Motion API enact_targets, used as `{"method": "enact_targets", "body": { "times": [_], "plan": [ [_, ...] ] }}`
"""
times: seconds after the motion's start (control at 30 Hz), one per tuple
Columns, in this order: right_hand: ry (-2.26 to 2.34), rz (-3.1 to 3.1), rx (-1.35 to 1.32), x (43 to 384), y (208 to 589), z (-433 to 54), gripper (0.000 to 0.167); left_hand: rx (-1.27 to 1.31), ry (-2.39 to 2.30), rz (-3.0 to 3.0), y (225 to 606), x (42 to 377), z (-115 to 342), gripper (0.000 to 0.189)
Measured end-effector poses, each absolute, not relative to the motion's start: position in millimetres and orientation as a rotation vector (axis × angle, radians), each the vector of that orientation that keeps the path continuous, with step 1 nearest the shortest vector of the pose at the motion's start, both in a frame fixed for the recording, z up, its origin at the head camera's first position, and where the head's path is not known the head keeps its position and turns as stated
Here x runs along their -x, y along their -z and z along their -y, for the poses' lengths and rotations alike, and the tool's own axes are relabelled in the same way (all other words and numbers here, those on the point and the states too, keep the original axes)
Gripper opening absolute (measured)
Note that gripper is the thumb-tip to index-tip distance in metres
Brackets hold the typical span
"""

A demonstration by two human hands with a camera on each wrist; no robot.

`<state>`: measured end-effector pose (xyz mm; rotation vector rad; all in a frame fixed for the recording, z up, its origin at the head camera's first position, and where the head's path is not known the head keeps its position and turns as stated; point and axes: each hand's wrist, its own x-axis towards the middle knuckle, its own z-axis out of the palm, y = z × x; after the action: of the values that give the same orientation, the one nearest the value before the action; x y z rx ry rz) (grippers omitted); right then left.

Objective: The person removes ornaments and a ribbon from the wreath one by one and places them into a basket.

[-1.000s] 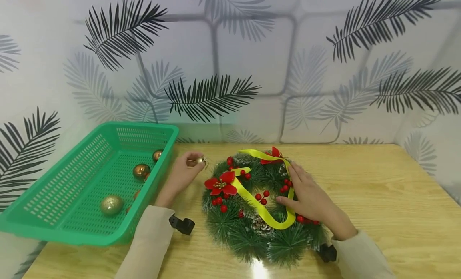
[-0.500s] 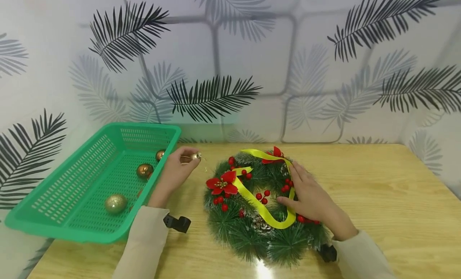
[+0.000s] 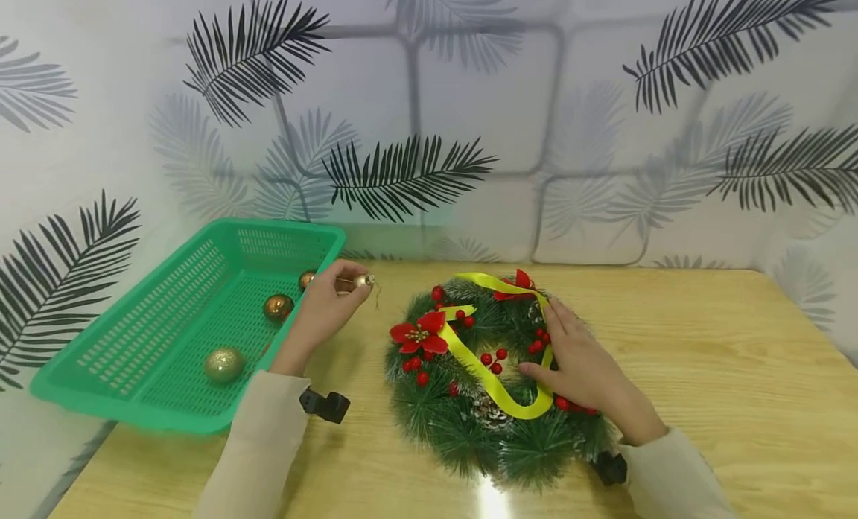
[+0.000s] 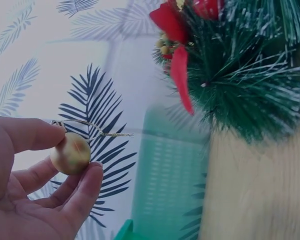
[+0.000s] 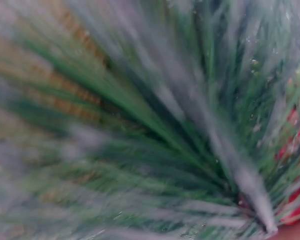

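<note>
Between thumb and fingers, my left hand (image 3: 325, 307) pinches a small gold bauble (image 4: 71, 154) above the table, left of the wreath. A thin gold cord (image 4: 97, 131) loops from its metal cap. My right hand (image 3: 585, 366) lies with extended fingers on the right side of the green wreath (image 3: 536, 452), over part of a yellow ribbon (image 3: 492, 385). The wreath carries red poinsettias (image 3: 418, 334), red berries (image 3: 494, 360) and a snow-tipped pinecone (image 3: 489, 413). In the right wrist view, blurred green needles (image 5: 155, 120) fill the picture.
On the left stands a green plastic basket (image 3: 134, 421) holding a glittery gold bauble (image 3: 224, 365) and copper baubles (image 3: 278, 307). Both sit on a wooden table (image 3: 724, 355) that meets a leaf-patterned wall covering (image 3: 469, 102) at the back.
My left hand has drawn back left and slightly up from the wreath with the bauble, its cord now dangling. The right hand stays on the wreath. The head view has shifted slightly.
</note>
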<state>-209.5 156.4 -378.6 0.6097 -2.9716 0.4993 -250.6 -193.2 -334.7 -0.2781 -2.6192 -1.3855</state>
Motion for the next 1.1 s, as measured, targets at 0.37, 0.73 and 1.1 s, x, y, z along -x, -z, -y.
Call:
{"method": "enact_targets", "body": {
  "times": [0.37,0.73,1.1],
  "plan": [
    [-0.502,2.962,-0.618,209.5,379.5,-154.4,0.092,0.319,1.252,2.671,305.0,239.7,210.7,0.031],
    [-0.496,2.954,-0.621,209.6,379.9,-156.3,0.093,0.313,1.056,2.806,272.1,231.2,242.4,0.035],
    [-0.486,2.938,-0.621,209.5,379.6,-155.1,0.092,0.255,0.953,2.869,261.3,235.4,280.3,0.037]
  ]
}}
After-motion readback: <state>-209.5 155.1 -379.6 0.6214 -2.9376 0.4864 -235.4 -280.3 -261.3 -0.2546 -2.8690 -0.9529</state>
